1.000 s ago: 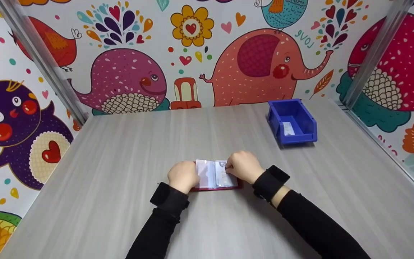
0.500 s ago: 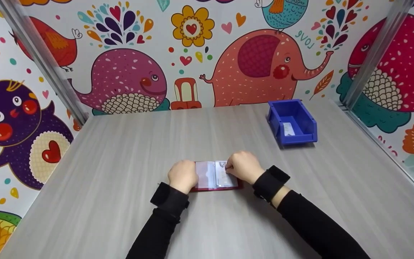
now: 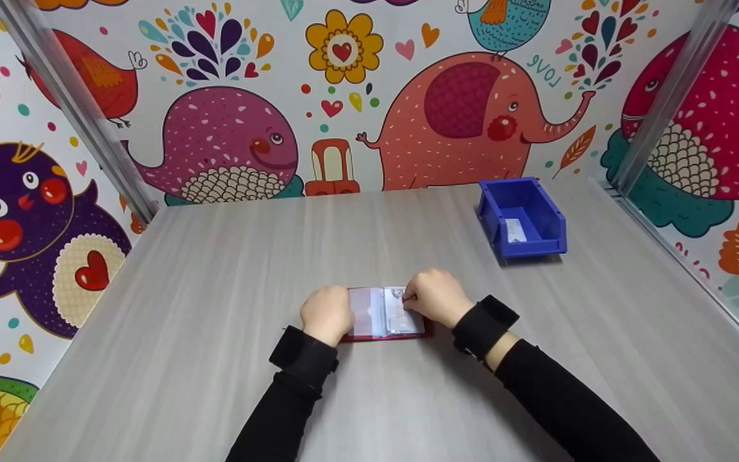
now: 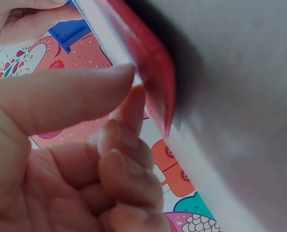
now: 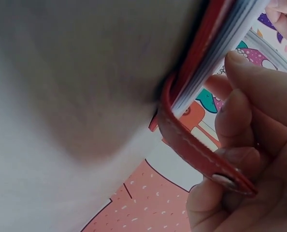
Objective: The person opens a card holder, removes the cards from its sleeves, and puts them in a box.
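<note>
A small red card holder (image 3: 381, 339) lies spread on the table, its clear sleeves facing up. At its left side is my left hand (image 3: 327, 314); the left wrist view shows thumb and index fingertip close together at the inner sleeve, beside the red cover (image 4: 155, 72). My right hand (image 3: 437, 296) has its thumb and index fingertip at the stack of sleeves on the right half, where a printed white card (image 3: 400, 316) shows. In the right wrist view, a red strap (image 5: 192, 145) with a metal snap sticks out past the curled fingers. The exact fingertip contact is partly hidden.
A blue bin (image 3: 523, 218) with a white card (image 3: 515, 230) in it stands at the back right of the wood-grain table (image 3: 215, 269). Cartoon-printed panels (image 3: 337, 96) rise behind and at both sides, with metal posts at the corners.
The left sleeve of the card holder, slightly raised a second ago, now lies flatter. Both hands stay almost where they were, and the blue bin has not moved.
</note>
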### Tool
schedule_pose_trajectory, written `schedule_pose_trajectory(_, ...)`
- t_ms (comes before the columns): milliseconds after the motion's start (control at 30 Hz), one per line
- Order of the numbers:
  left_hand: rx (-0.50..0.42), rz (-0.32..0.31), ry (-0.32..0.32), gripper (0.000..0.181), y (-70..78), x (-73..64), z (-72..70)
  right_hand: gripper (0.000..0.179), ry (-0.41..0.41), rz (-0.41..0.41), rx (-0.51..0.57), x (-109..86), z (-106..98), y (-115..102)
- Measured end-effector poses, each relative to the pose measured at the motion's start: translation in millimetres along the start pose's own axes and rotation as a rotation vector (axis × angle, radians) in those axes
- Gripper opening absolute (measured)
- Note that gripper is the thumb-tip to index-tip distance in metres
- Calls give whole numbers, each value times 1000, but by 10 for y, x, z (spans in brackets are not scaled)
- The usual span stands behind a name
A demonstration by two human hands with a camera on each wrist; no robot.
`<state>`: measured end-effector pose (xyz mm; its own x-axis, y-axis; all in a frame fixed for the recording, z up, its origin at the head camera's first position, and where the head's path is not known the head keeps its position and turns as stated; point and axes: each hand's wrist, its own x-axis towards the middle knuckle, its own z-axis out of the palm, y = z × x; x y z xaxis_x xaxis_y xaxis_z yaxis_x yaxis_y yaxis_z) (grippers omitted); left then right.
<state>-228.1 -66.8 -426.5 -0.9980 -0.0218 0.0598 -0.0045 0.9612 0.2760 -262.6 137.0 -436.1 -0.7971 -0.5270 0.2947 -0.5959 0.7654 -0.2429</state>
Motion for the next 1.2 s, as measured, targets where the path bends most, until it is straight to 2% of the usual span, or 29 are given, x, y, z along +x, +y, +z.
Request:
schedule_pose_trajectory(467,-15,-10,-3,6,1,-2,7,8,19,27,41,4,-78,107)
schedule_pose_trajectory(1200,-17,12,13,7,-6,-7,18,13,-20,23,-10,-25,-98,189)
